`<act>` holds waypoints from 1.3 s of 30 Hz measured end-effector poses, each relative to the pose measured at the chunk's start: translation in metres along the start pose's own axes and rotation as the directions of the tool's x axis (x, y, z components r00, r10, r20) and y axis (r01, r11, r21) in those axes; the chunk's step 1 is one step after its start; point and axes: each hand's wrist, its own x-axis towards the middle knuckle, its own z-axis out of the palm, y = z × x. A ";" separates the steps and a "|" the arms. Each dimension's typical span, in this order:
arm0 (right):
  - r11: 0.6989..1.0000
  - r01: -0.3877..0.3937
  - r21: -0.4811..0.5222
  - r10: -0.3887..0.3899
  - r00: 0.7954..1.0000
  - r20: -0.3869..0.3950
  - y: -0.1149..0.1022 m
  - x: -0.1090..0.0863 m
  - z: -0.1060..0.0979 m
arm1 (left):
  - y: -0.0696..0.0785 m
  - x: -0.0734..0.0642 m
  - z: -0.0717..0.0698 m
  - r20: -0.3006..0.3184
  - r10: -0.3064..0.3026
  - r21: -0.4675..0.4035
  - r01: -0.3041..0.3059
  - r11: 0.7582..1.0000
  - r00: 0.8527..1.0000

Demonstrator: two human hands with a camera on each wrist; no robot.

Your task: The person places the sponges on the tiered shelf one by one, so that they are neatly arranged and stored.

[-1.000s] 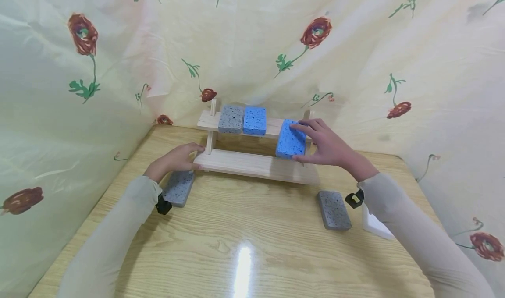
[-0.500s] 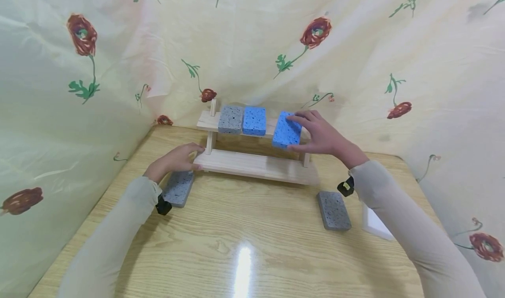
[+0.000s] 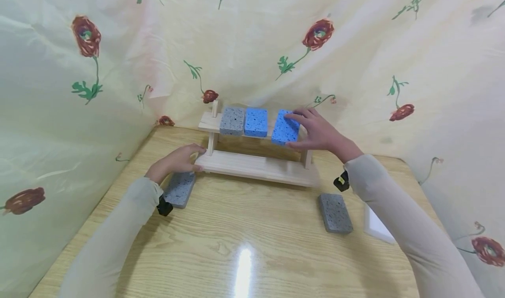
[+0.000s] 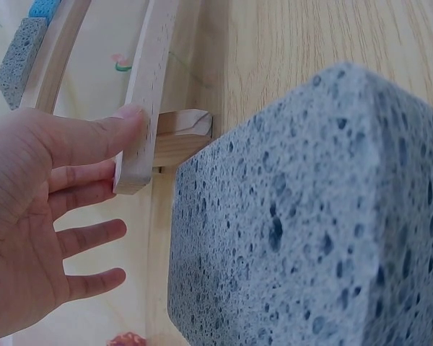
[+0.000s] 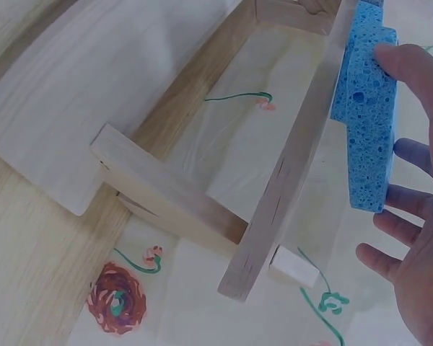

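My right hand (image 3: 321,131) holds a blue sponge (image 3: 286,128) by its right side, at the upper board of a small two-tier wooden shelf (image 3: 256,166). In the right wrist view the thumb lies on one face of that sponge. Whether it touches the board is unclear. Left of it, a second blue sponge (image 3: 256,122) and a grey sponge (image 3: 232,121) sit side by side on the upper board. My left hand (image 3: 175,162) pinches the left end of the lower board between thumb and fingers. Close below that hand lies another grey sponge (image 4: 289,209).
One more grey sponge (image 3: 335,213) lies on the wooden table (image 3: 221,236) at front right. Beside it a white block (image 3: 378,226) is partly covered by the right forearm. Flower-patterned cloth (image 3: 252,39) stands behind the table and along its sides.
My right hand has carried the blue sponge up and left, from in front of the shelf's right end to the upper board. The left hand stays on the lower board.
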 end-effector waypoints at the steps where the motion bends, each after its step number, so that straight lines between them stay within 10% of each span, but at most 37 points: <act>1: 1.000 0.000 -0.003 0.000 1.000 0.002 0.000 0.001 0.000 | 0.000 0.000 0.000 0.001 -0.001 0.000 0.001 1.000 1.000; 39: 0.995 -0.095 0.025 0.091 0.987 0.134 0.012 0.032 0.015 | -0.001 0.000 0.000 -0.001 -0.004 -0.021 0.004 1.000 1.000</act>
